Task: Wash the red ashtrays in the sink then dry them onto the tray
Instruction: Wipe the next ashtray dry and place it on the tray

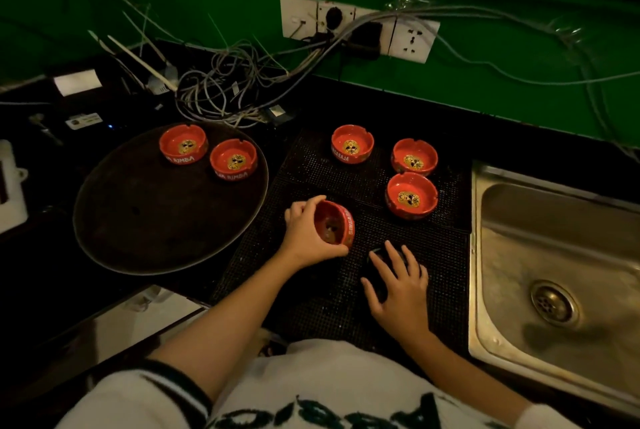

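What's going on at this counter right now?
A person stands at a dark counter between a round tray and a steel sink. The left hand grips a tilted red ashtray over the black mat. The right hand rests, fingers spread, on a dark object too dim to identify. Two ashtrays sit on the tray; three more wait on the mat.
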`<state>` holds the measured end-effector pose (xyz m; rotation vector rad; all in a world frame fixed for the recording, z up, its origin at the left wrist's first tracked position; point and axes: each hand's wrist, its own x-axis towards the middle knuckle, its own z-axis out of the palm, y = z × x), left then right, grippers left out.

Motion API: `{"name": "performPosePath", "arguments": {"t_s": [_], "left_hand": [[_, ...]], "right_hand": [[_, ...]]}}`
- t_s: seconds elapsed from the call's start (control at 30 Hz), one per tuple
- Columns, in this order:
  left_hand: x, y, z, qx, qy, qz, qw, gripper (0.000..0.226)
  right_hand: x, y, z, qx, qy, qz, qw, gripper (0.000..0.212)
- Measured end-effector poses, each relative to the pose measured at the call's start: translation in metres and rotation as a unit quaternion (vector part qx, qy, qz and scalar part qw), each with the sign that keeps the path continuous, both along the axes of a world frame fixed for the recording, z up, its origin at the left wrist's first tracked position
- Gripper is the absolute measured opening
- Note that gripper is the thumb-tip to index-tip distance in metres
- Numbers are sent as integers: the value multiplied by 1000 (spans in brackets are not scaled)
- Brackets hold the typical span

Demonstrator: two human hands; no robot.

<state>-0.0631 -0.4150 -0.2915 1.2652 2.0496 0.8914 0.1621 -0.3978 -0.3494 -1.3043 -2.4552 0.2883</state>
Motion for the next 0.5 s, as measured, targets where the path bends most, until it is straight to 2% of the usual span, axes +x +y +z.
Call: {"name": "performPosePath", "arguments": {"t_s": [0.17, 0.33, 0.4, 0.5], "left_hand": [[-19, 7, 4, -114, 111, -97, 982, 120], [-23, 1, -1, -116, 145, -160, 969, 124], [-25, -2, -2, -116, 149, -154, 970, 135], [-24, -14, -11, -88, 88, -101, 987, 137]], "right_hand": [[1, 1, -4, 12, 15, 2, 1000, 46], [0, 2, -7, 13, 25, 0, 1000, 47], [0, 2, -6, 12, 29, 0, 999, 47], [0, 2, -7, 5, 50, -4, 999, 45]]}}
